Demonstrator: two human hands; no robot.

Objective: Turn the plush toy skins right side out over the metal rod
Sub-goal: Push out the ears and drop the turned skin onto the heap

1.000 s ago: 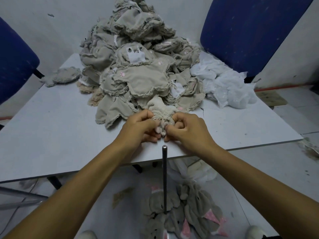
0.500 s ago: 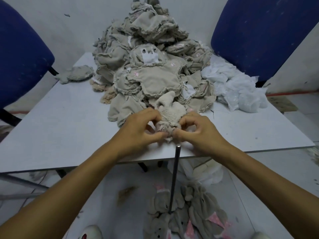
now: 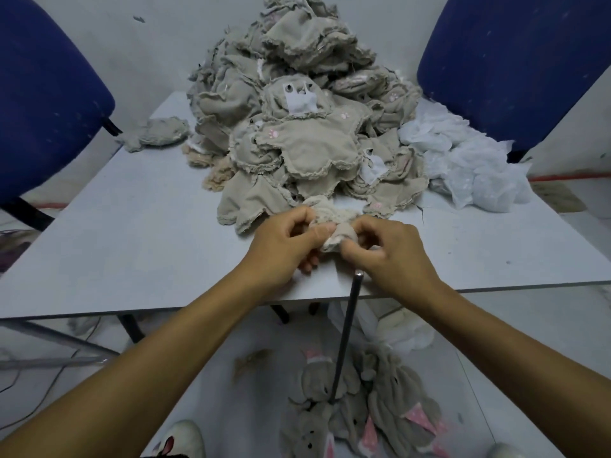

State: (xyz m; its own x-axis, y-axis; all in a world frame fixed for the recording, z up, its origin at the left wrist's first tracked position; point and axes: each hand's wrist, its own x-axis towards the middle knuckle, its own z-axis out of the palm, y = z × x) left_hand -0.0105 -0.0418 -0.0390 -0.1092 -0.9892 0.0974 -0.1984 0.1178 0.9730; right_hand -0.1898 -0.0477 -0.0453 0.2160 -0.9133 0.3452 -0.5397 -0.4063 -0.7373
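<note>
Both hands hold one small beige plush skin (image 3: pixel 334 223) just above the table's front edge. My left hand (image 3: pixel 284 244) pinches its left side with thumb and fingers, and my right hand (image 3: pixel 386 252) grips its right side with curled fingers. The dark metal rod (image 3: pixel 347 332) stands upright from the floor, its tip just below and between my hands, apart from the skin. A tall pile of inside-out beige skins (image 3: pixel 304 127) fills the back of the white table (image 3: pixel 132 233).
White filmy material (image 3: pixel 469 166) lies at the table's right. One loose skin (image 3: pixel 158 133) sits at the far left. Grey skins with pink ears (image 3: pixel 373 408) lie on the floor around the rod's base. Blue chairs (image 3: pixel 43 94) stand on both sides.
The camera has shifted, so the rod now appears tilted and further right. My hands have drawn the skin slightly lower and bunched it more tightly between them.
</note>
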